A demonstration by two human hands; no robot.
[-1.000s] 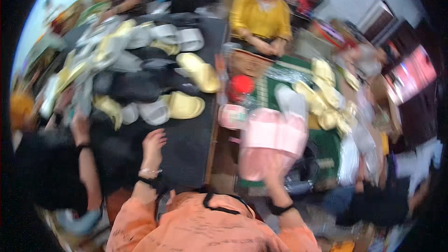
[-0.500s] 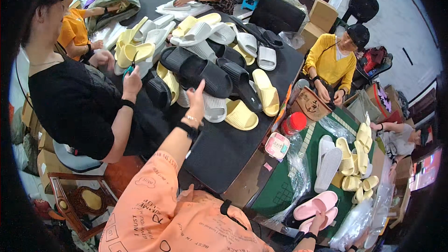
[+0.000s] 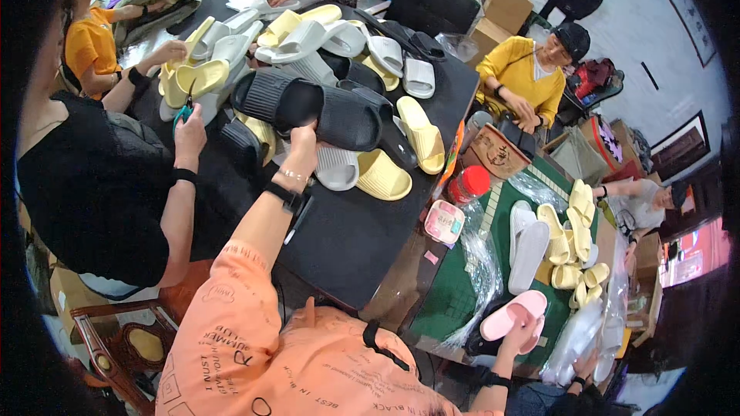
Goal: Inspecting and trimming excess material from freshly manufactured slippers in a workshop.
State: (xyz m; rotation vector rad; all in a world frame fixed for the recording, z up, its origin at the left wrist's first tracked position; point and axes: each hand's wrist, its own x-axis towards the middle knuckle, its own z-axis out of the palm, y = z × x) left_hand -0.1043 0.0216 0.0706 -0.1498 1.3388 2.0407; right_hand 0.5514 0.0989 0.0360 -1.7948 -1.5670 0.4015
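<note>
My left hand [image 3: 303, 150] grips a pair of black ribbed slippers [image 3: 348, 119] at the front of a mixed slipper pile; its fingers are partly hidden by them. Under and beside the pair lie a grey slipper [image 3: 337, 167] and a pale yellow slipper [image 3: 384, 176]. Lower right, at the green table's near edge, my right hand [image 3: 526, 333] is closed on pink slippers [image 3: 512, 317]. A black pen-like stick [image 3: 298, 219] lies by my left wrist.
On my left, a co-worker's hand [image 3: 189, 135] holds teal-handled scissors [image 3: 185, 112] near the pile. The green table [image 3: 455, 293] bears grey slippers [image 3: 528, 250], a red-lidded jar [image 3: 470, 183] and plastic wrap [image 3: 482, 270]. Another person in yellow [image 3: 524, 77] sits across.
My left hand has closed on the black slippers, which now sit slightly raised and turned. The pink slippers have tilted in my right hand. The whole view has shifted.
</note>
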